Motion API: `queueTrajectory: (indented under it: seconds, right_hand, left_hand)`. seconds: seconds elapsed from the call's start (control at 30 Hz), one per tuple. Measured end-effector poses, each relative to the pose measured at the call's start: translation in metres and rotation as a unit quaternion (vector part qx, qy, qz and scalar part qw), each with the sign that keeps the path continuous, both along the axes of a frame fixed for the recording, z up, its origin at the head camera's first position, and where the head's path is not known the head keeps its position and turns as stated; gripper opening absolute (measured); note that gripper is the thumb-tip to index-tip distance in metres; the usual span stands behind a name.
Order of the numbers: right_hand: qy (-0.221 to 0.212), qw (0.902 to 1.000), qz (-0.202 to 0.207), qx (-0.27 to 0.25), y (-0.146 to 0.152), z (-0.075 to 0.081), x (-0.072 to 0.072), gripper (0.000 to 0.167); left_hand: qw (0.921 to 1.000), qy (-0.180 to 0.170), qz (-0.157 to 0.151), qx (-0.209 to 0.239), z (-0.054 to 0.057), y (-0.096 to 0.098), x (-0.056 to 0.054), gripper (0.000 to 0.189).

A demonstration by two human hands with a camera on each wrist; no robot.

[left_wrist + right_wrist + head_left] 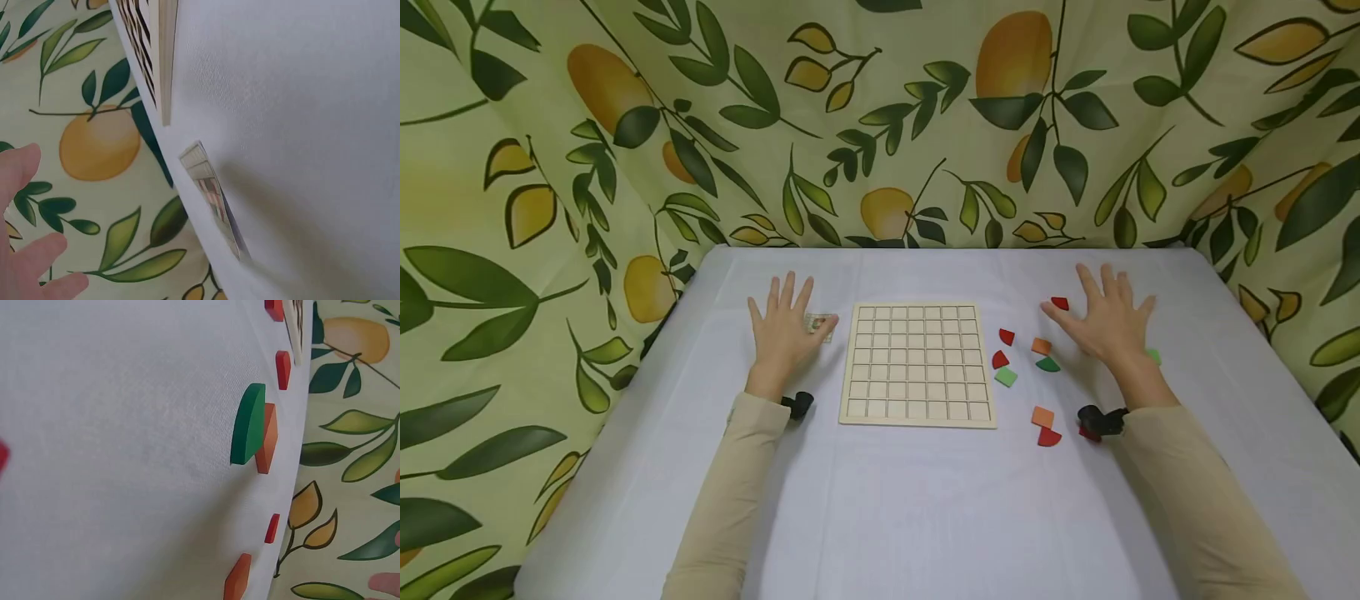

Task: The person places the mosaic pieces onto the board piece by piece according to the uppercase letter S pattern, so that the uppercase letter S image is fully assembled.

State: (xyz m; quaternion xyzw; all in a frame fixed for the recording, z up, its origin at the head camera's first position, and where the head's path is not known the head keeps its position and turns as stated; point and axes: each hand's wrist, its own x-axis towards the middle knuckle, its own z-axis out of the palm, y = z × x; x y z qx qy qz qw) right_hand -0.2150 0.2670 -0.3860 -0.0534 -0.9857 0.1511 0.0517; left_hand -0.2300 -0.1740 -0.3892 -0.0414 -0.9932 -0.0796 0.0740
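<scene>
My left hand (pixel 781 333) is held over the left of the table with its fingers spread, holding nothing. Partly behind its thumb lies a small printed card (pixel 820 326), which the left wrist view shows flat on the cloth. To the right, my right hand (pixel 1108 323) is also spread and holds nothing. Around it lie small flat pieces: a green rounded piece (pixel 249 425), an orange square (pixel 1042 417), a light green square (pixel 1006 377) and several red quarter-round pieces (pixel 1049 437). Between the hands lies a wooden grid board (pixel 917 363) with bare squares.
A white cloth (pixel 910 517) covers the table. Patterned fabric (pixel 887 125) hangs behind it and along both sides. Dark wrist cameras (pixel 1101 421) sit at both cuffs, the right one partly covering a red piece (pixel 1089 434).
</scene>
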Motion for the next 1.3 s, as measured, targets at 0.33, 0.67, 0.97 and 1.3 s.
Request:
queueTrajectory:
  seconds: [0.33,0.67,0.97,1.3]
  right_hand:
    - [0.016,0.9962,0.023,-0.082,0.002,0.003,0.019,0.073]
    - [0.002,0.9868,0.064,-0.149,0.008,-0.006,0.044,0.053]
    - [-0.058,0.9767,0.072,-0.194,0.017,-0.013,0.063,0.048]
    - [-0.164,0.9608,0.068,-0.213,0.031,-0.026,0.082,0.048]
  left_hand:
    - [0.9960,0.003,-0.082,0.034,0.000,0.008,0.019,0.066]
    - [0.9737,-0.049,-0.219,0.040,-0.008,0.016,0.047,0.061]
    - [0.9559,-0.111,-0.271,0.016,-0.008,0.027,0.062,0.063]
    - [0.9402,-0.165,-0.298,0.007,-0.010,0.031,0.071,0.070]
